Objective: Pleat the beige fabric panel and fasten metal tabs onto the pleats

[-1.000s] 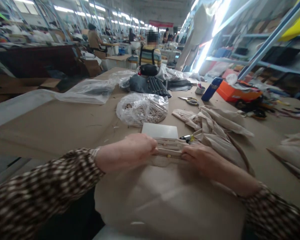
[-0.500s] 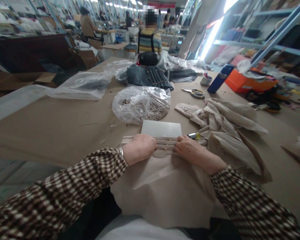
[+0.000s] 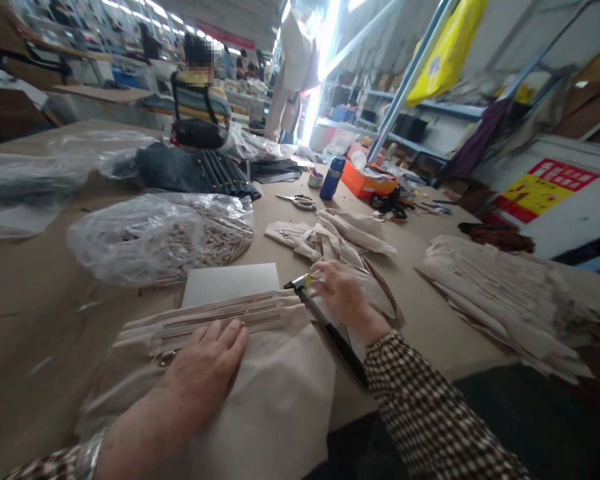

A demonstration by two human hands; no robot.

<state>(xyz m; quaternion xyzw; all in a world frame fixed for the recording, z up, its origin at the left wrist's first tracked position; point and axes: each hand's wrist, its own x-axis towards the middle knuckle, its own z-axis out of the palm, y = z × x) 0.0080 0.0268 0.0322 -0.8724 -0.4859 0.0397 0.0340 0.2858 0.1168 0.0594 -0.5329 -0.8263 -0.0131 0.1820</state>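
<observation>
Beige fabric with several zipper-like strips (image 3: 260, 311) along its upper edge lies in front of me, its top over a white board (image 3: 230, 280). My left hand (image 3: 207, 363) rests flat on the fabric just below the strips, fingers stretched out. Beside that hand a small metal ring (image 3: 167, 358) shows. At the fabric's right edge lies a tool with a silver and yellow end (image 3: 298, 283); a dark bar (image 3: 337, 343) slants down from it. My right hand (image 3: 341, 297) is at the yellow part, fingers curled and blurred; whether it grips is unclear.
A clear plastic bag of small beige pieces (image 3: 180, 233) lies beyond the board. Crumpled beige fabric (image 3: 340, 240), scissors (image 3: 300, 201), a blue bottle (image 3: 333, 179) and an orange box (image 3: 363, 180) stand or lie behind. Stacked beige fabric (image 3: 505, 287) is at right. A person (image 3: 200, 100) sits ahead.
My right hand has let go of the fabric and moved right to the silver and yellow tool. My left hand has opened flat on the fabric. The view has turned right.
</observation>
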